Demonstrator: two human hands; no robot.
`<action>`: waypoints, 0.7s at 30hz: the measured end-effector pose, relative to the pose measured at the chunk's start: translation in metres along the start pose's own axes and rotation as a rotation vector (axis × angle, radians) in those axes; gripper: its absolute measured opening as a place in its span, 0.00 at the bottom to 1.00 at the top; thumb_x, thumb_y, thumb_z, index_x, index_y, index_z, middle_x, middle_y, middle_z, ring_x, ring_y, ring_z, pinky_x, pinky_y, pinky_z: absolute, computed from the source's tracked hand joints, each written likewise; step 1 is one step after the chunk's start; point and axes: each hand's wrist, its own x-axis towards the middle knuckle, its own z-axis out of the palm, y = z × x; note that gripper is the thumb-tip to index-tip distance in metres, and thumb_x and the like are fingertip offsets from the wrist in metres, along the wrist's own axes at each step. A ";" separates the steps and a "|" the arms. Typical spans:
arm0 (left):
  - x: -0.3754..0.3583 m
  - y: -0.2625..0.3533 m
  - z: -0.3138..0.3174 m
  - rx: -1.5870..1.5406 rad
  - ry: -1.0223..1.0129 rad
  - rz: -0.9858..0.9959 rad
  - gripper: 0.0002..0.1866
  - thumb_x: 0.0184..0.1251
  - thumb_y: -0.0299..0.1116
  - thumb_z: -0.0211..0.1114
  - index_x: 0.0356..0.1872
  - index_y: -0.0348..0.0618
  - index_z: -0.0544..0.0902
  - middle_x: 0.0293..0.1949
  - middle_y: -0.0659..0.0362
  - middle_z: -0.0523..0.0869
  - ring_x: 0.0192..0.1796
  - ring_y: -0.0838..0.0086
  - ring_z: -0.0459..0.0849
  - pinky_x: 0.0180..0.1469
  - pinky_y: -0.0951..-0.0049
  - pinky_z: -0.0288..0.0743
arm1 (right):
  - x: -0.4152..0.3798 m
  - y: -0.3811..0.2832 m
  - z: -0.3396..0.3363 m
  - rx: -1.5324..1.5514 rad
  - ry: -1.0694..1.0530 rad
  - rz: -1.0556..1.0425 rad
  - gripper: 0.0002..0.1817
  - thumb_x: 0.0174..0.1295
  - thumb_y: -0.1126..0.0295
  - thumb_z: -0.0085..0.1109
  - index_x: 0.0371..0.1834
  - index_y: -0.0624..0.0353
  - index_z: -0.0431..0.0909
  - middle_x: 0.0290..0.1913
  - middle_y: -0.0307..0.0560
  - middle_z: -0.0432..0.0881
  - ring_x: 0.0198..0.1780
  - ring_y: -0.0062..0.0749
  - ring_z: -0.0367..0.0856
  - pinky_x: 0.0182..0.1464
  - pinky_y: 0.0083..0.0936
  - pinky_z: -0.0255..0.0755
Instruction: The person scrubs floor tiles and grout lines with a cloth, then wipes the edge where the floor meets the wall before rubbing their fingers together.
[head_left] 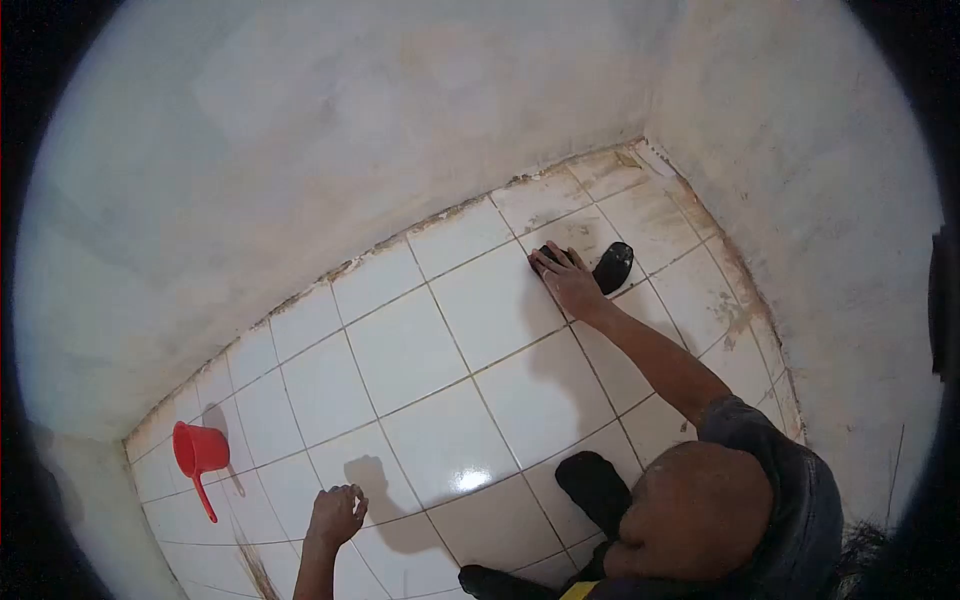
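My right hand (pixel 570 285) reaches far out over the tiled floor, pressing down on a black object (pixel 549 254) with its fingers spread across the top. Just right of that hand, a rounded black piece (pixel 613 268) with pale specks shows. Whether the two black parts are joined is hidden by the hand. At the lower left, my left hand (pixel 338 515) is held above the tiles with its fingers curled in. Nothing can be seen sticking out of it, and its shadow falls on the floor beside it.
A red water dipper (pixel 201 448) with a long handle lies at the left. Near it are thin straw-like bristles (pixel 255 570). Plastered walls (pixel 400 120) border the white tiles (pixel 430 430). Brown dirt (pixel 690 210) marks the far corner. My black-covered feet (pixel 593 490) are at the bottom.
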 end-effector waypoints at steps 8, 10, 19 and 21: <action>-0.003 0.000 0.021 0.006 -0.018 0.046 0.10 0.66 0.41 0.57 0.38 0.47 0.78 0.32 0.55 0.84 0.40 0.60 0.83 0.44 0.55 0.72 | 0.061 0.014 0.012 -0.052 0.031 0.025 0.27 0.64 0.72 0.42 0.69 0.57 0.63 0.74 0.42 0.58 0.77 0.42 0.46 0.73 0.45 0.47; -0.007 0.001 0.028 -0.021 0.049 0.066 0.08 0.65 0.41 0.58 0.36 0.50 0.79 0.30 0.58 0.83 0.37 0.62 0.82 0.42 0.55 0.72 | 0.056 0.011 0.011 -0.037 0.060 0.013 0.27 0.62 0.72 0.43 0.67 0.59 0.65 0.72 0.44 0.61 0.75 0.43 0.51 0.72 0.45 0.49; -0.010 -0.003 0.030 -0.020 -0.035 0.030 0.08 0.65 0.42 0.59 0.37 0.51 0.78 0.31 0.58 0.83 0.39 0.62 0.82 0.44 0.55 0.72 | -0.135 -0.011 -0.041 0.080 -0.060 -0.003 0.32 0.57 0.74 0.47 0.69 0.52 0.64 0.74 0.41 0.58 0.77 0.41 0.49 0.76 0.44 0.43; -0.010 -0.002 0.032 0.018 -0.041 0.025 0.09 0.66 0.42 0.58 0.38 0.50 0.78 0.34 0.57 0.84 0.42 0.61 0.82 0.46 0.53 0.72 | -0.142 -0.010 -0.042 0.080 -0.056 0.027 0.32 0.56 0.75 0.47 0.69 0.52 0.64 0.74 0.41 0.57 0.77 0.40 0.49 0.76 0.45 0.42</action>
